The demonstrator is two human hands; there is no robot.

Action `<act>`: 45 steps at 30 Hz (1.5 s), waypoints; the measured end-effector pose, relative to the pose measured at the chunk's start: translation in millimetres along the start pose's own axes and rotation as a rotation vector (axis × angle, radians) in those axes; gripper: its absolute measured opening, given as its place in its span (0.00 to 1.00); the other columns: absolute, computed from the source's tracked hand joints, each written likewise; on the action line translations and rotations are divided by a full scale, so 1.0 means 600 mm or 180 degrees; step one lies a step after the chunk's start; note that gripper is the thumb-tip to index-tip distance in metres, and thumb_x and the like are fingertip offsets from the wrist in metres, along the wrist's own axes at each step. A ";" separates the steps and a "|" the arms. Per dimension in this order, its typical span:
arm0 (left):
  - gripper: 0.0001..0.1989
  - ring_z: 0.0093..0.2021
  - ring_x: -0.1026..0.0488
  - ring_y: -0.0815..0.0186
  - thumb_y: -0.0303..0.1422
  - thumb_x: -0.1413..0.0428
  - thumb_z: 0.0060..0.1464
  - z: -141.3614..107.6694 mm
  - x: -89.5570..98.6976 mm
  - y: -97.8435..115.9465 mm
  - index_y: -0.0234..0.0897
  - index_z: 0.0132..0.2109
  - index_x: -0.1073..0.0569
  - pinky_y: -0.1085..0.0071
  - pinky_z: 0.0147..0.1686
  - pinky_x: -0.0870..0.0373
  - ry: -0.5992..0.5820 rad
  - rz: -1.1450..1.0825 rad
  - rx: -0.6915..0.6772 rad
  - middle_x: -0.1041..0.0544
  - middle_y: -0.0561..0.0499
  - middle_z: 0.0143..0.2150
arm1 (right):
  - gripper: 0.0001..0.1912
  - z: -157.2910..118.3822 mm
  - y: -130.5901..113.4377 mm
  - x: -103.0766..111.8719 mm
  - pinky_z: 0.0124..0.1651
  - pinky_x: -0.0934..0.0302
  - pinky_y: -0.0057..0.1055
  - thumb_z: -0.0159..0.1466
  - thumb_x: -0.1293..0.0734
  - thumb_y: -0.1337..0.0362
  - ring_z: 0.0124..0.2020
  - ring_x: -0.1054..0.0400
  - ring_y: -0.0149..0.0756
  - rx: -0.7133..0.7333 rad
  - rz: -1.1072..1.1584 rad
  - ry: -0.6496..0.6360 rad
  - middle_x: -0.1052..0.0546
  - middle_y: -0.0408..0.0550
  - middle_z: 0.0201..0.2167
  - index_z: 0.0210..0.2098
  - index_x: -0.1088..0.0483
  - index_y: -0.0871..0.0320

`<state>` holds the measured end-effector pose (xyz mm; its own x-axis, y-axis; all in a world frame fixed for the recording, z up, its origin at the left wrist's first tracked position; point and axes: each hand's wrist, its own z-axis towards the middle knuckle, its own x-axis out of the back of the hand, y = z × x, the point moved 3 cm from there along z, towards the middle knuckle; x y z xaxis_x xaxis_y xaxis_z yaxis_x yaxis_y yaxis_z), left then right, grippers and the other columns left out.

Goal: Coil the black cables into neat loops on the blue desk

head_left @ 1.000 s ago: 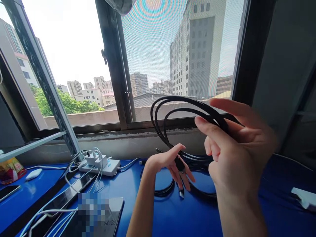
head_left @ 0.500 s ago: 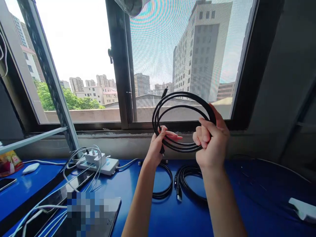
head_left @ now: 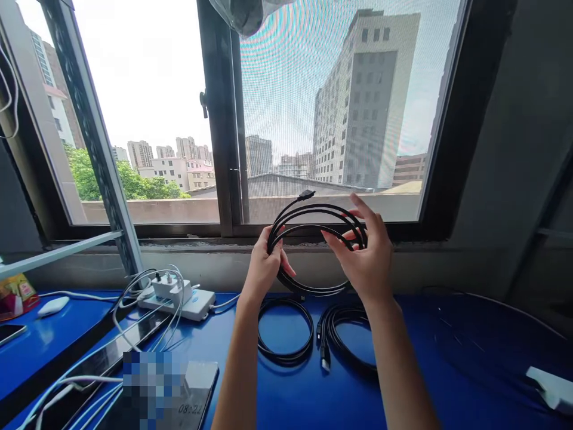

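A coiled black cable [head_left: 320, 208] is held up in front of the window sill, its loops spread between my two hands. My left hand [head_left: 263, 263] is closed round the coil's left side. At the right side the loops run between the thumb and fingers of my right hand [head_left: 370, 258], whose index finger points upward off the cable. One plug end [head_left: 307, 194] sticks out above the loops at the upper left. On the blue table [head_left: 286, 400] below lie a smaller black cable coil [head_left: 286, 360] and a thicker black cable coil [head_left: 342, 343], the latter partly behind my right forearm.
To the left, a white power strip [head_left: 192, 304] with plugged-in chargers and tangled white cords stands near a dark device with a display [head_left: 197, 394]. A metal rack post [head_left: 96, 131] rises at the left. A white object [head_left: 553, 385] lies at the right edge.
Both hands have come down with the coil, the left also moving left. My right hand has loosened from a fist-like grip, its index finger now raised. The plug end has tipped over towards the right.
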<state>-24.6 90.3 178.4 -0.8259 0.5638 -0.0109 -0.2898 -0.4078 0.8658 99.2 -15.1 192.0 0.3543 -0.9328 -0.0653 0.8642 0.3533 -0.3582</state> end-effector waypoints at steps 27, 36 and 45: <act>0.30 0.10 0.50 0.79 0.61 0.43 0.37 -0.005 -0.011 0.001 0.39 0.26 0.41 0.80 0.11 0.57 -0.0492 -0.0188 0.0407 0.49 0.66 0.13 | 0.15 -0.005 0.011 -0.013 0.34 0.34 0.32 0.63 0.35 0.50 0.35 0.29 0.38 0.0291 -0.0087 -0.0653 0.25 0.48 0.33 0.35 0.22 0.52; 0.27 0.17 0.52 0.78 0.54 0.42 0.43 -0.009 -0.003 0.020 0.37 0.18 0.42 0.76 0.15 0.57 0.0100 0.0375 -0.0332 0.48 0.60 0.16 | 0.28 -0.013 0.017 -0.025 0.37 0.31 0.35 0.61 0.39 0.41 0.43 0.29 0.41 0.0308 -0.0130 -0.0326 0.26 0.55 0.45 0.47 0.26 0.56; 0.29 0.17 0.54 0.77 0.55 0.39 0.37 -0.009 0.012 0.028 0.37 0.16 0.43 0.75 0.16 0.59 0.0540 0.0161 -0.0397 0.50 0.60 0.15 | 0.35 -0.016 0.010 -0.033 0.35 0.31 0.36 0.56 0.40 0.34 0.38 0.27 0.43 -0.0145 -0.0321 -0.0203 0.23 0.55 0.39 0.44 0.25 0.57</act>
<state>-38.0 83.3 190.2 -0.9074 0.4157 -0.0620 -0.2947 -0.5241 0.7990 93.9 4.6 182.3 0.2897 -0.9566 0.0321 0.8800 0.2530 -0.4020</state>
